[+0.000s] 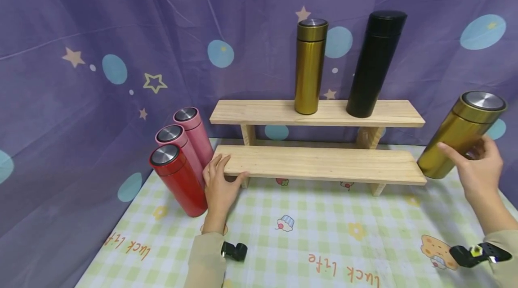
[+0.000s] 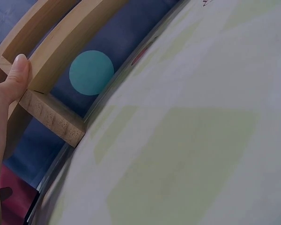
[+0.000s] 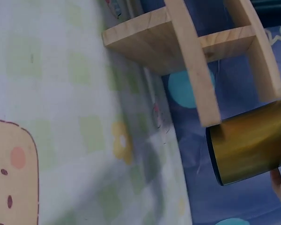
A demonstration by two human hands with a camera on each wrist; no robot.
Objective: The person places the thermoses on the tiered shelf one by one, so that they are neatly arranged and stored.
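Observation:
My right hand (image 1: 481,166) grips a gold thermos (image 1: 457,132) with a steel-topped lid beside the right end of the two-tier wooden shelf (image 1: 319,162). In the right wrist view the base of this gold thermos (image 3: 248,145) is off the tablecloth, close to the end of the lower board. My left hand (image 1: 220,184) holds the left end of the lower board, fingers over the top and thumb at the front edge. That thumb also shows against the wooden shelf (image 2: 61,51) in the left wrist view. On the upper board stand another gold thermos (image 1: 309,72) and a taller black thermos (image 1: 374,67).
Left of the shelf, a red thermos (image 1: 182,184) and two pink ones, the front pink thermos (image 1: 188,150) and the rear pink thermos (image 1: 198,130), stand close together. A checked tablecloth (image 1: 315,243) covers the table. Behind hangs a purple curtain (image 1: 251,4) with stars and dots.

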